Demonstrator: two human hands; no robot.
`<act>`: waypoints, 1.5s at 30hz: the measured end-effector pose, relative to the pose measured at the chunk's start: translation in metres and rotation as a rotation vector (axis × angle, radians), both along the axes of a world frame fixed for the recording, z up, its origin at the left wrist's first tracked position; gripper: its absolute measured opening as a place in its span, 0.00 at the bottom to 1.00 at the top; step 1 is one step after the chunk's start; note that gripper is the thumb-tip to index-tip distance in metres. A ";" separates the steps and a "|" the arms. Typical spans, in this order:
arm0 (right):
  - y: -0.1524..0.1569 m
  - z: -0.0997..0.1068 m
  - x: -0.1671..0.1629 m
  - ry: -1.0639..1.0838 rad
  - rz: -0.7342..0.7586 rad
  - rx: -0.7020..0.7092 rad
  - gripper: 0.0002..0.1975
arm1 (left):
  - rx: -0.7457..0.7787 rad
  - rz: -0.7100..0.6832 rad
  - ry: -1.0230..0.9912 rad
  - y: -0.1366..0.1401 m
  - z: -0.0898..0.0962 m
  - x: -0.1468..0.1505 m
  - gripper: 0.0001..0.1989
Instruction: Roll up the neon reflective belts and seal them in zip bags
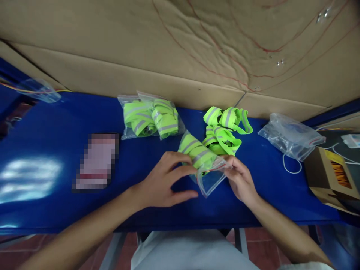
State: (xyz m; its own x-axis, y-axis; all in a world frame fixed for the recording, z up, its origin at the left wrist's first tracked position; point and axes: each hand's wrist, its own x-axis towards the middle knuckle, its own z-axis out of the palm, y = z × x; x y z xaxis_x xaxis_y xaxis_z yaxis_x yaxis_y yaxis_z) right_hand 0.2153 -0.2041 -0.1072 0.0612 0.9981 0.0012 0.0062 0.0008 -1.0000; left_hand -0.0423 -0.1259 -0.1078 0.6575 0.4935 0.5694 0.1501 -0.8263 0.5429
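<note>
A clear zip bag [209, 182] with a red seal line is between my hands, tilted, its mouth toward me. Inside it lies a rolled neon-yellow reflective strap [195, 152] with grey stripes. My right hand [240, 178] pinches the bag's right edge near the seal. My left hand [168, 182] is at the bag's left side, thumb and fingers apart, fingertips touching or very near the plastic. Just behind are loose reflective straps [225, 138] in loops. Two filled bags [152, 118] of similar straps lie farther back, to the left, partly overlapping.
A blue table [70, 116] carries a pixelated flat object [97, 161] on the left. Crumpled clear bags [292, 135] and an open cardboard box [332, 178] are at the right. A clear plastic cup [42, 90] lies back left. Cardboard panels [112, 71] rise behind the table.
</note>
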 end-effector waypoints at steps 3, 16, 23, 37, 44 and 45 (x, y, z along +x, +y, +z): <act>0.005 0.003 0.004 0.206 0.000 -0.145 0.07 | 0.149 0.043 0.076 -0.003 -0.011 0.003 0.39; -0.001 0.004 0.011 -0.206 0.037 0.189 0.12 | 0.067 0.155 0.255 0.006 -0.016 0.006 0.36; -0.006 0.003 0.004 -0.729 0.036 0.167 0.18 | 0.237 0.299 0.233 0.000 -0.017 0.009 0.29; -0.002 -0.004 -0.001 -0.517 0.084 0.069 0.11 | 0.241 0.322 0.259 -0.016 -0.018 0.012 0.29; -0.003 -0.017 -0.008 -0.329 0.166 -0.004 0.19 | 0.287 0.278 0.288 -0.020 -0.020 0.014 0.26; -0.004 -0.020 -0.009 -0.285 0.180 -0.029 0.18 | 0.292 0.272 0.298 -0.020 -0.020 0.015 0.27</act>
